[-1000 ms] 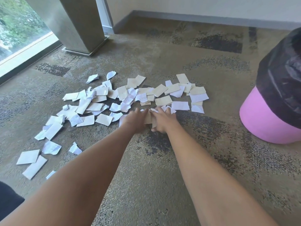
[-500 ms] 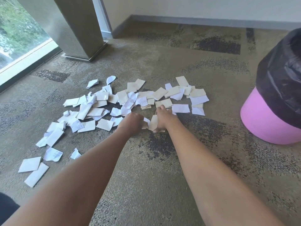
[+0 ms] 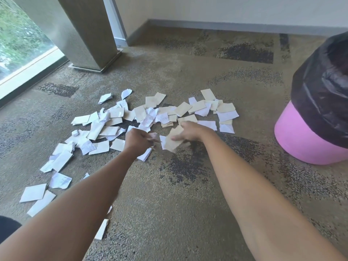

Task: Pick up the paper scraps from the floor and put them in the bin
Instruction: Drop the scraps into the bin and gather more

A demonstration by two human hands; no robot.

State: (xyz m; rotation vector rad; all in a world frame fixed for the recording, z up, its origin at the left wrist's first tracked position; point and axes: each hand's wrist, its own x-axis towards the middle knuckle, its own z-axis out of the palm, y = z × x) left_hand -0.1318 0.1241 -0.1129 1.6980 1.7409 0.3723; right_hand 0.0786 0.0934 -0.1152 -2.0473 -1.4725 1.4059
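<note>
Several white and cream paper scraps [image 3: 116, 117] lie spread over the carpet in a wide band ahead of me. My left hand [image 3: 138, 141] is closed around a small bunch of scraps at the near edge of the pile. My right hand [image 3: 190, 131] grips a cream scrap [image 3: 172, 142] just above the floor, a little to the right of the left hand. The pink bin [image 3: 305, 142], lined with a black bag [image 3: 323, 95], stands at the right edge, about an arm's length from my right hand.
A square pillar [image 3: 88, 32] stands at the back left beside a floor-level window [image 3: 20, 40]. A white wall with a grey skirting board [image 3: 226, 26] runs along the back. More scraps [image 3: 33, 193] lie near my left arm.
Both hands have drawn apart and lifted slightly from the pile edge, each now holding paper. The view has shifted a little closer.
</note>
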